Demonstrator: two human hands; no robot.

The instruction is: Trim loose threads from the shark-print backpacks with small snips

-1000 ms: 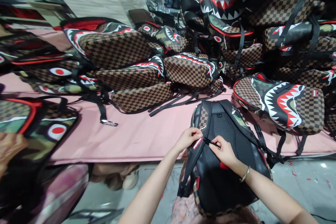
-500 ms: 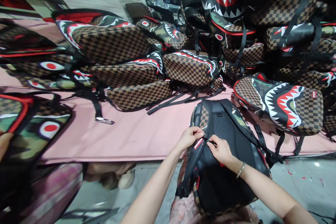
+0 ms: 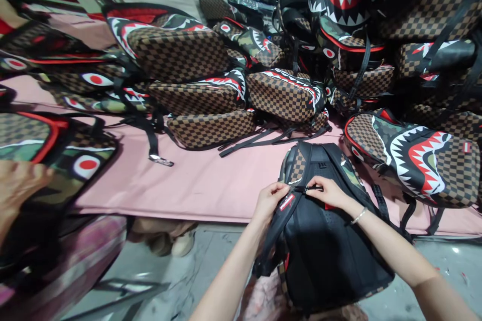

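Observation:
A backpack [image 3: 327,256] leans, black padded back toward me, against the front edge of the pink-covered table. Its brown-checked and camouflage front shows only along the sides. My left hand [image 3: 271,199] is closed in a pinch at the edge of the shoulder strap [image 3: 276,230], just above a small red-and-white label [image 3: 286,203]. Closed too, my right hand [image 3: 328,192] pinches a thin black strap piece [image 3: 307,189] that runs across the shoulder strap between both hands. Its exact shape is too small to make out.
Piled checked backpacks [image 3: 211,128] with shark-mouth prints line the pink table [image 3: 181,185]. Another shark-mouth backpack [image 3: 417,155] lies to the right. At left, a co-worker's hand [image 3: 22,185] rests on a camouflage backpack [image 3: 86,145]. Loose straps trail over the table.
My right hand has moved up and slightly right, drawing the thin black strap piece straighter across. The view has shifted left, and the co-worker's hand shows more.

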